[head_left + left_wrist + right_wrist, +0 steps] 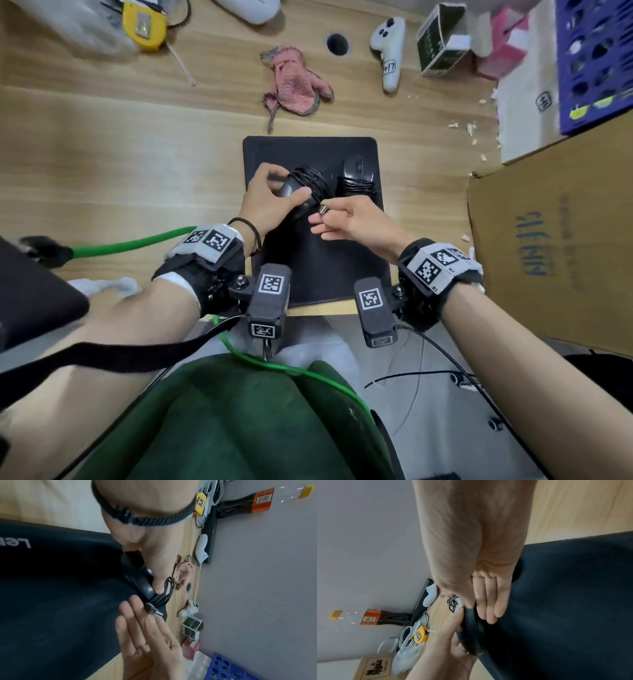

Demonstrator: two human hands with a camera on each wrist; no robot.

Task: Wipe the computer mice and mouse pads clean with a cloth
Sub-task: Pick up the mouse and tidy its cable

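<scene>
A black mouse pad [315, 260] lies on the wooden desk in front of me. My left hand [274, 192] grips a black mouse [296, 193] with its cable wound round it, held just over the pad; in the left wrist view the mouse [137, 578] sits under my thumb. My right hand [337, 219] pinches the cable's USB plug [323, 209] between thumb and forefinger, the other fingers straight; the left wrist view also shows the plug [154, 611]. A second black mouse [358, 174], also cable-wrapped, rests on the pad's far right. The pink cloth [294, 82] lies crumpled beyond the pad, untouched.
Along the back of the desk are a white game controller [388, 44], a green box [442, 41], a yellow tape measure [144, 27] and a cable hole [337, 44]. A cardboard box [555, 253] and blue basket [596, 61] stand at the right. A dark flat object [30, 291] lies left.
</scene>
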